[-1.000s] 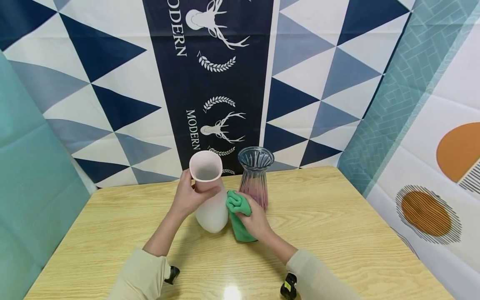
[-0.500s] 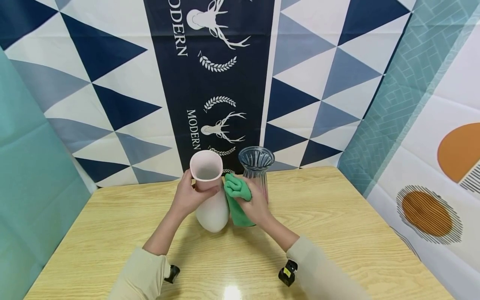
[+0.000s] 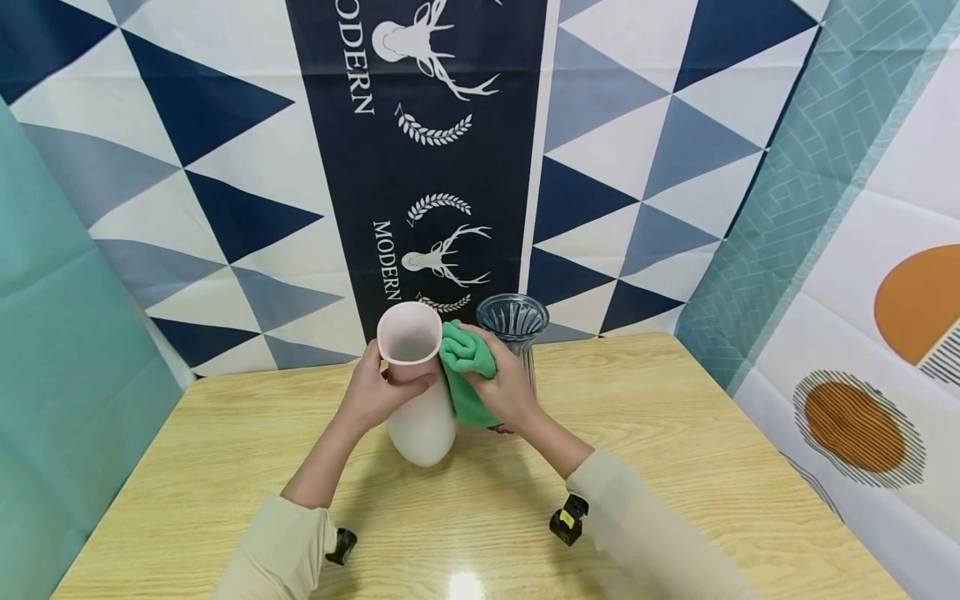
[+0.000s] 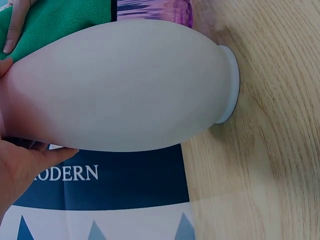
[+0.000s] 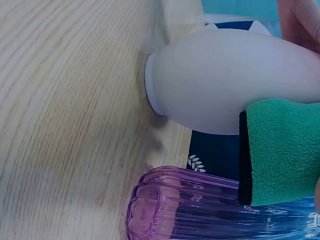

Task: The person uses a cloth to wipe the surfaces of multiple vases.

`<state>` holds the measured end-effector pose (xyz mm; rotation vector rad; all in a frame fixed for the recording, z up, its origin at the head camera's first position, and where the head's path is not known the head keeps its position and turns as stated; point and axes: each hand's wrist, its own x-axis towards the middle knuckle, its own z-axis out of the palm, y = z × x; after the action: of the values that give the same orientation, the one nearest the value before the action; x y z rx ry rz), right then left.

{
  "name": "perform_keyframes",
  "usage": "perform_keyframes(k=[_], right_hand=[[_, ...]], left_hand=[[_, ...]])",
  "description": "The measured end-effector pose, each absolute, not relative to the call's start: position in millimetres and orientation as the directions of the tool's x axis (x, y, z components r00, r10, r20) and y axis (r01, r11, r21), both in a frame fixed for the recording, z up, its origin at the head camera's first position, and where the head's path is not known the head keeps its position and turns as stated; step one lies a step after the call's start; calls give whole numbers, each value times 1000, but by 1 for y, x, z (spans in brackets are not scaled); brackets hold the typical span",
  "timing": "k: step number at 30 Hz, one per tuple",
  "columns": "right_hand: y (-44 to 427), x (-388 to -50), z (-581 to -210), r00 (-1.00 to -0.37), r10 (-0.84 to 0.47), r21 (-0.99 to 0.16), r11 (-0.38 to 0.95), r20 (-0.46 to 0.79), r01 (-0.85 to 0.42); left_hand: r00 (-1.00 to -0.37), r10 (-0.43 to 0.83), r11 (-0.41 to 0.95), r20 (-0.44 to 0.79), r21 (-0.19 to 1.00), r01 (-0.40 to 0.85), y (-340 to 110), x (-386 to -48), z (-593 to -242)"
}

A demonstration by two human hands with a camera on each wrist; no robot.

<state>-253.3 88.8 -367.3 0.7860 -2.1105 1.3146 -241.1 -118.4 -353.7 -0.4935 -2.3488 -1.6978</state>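
A pink-and-white vase (image 3: 423, 425) stands upright on the table; its white body (image 4: 135, 85) and foot fill much of the left wrist view. My left hand (image 3: 372, 393) grips its neck from the left, fingers behind and thumb across the front. My right hand (image 3: 506, 385) holds a folded green cloth (image 3: 470, 354) against the vase's right side, close below the rim. In the right wrist view the cloth (image 5: 282, 150) lies along the upper body of the vase (image 5: 215, 80), its black edge hanging free.
A ribbed glass vase (image 3: 513, 317), blue above and pink below (image 5: 155, 205), stands just behind my right hand, partly hidden by it. The wooden table (image 3: 675, 467) ends at a patterned backdrop (image 3: 420, 167) close behind both vases.
My right hand and the green cloth have moved up along the vase's right side, from its lower body to near the rim. The left hand keeps its grip, almost unmoved.
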Motion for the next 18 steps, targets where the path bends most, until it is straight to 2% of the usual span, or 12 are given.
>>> perform_keyframes(k=[18], right_hand=[[87,-256,-372,-711,-236,-605,392,662,-693]], left_hand=[[-926,180,256,330,894,368,-120,-243,-354]])
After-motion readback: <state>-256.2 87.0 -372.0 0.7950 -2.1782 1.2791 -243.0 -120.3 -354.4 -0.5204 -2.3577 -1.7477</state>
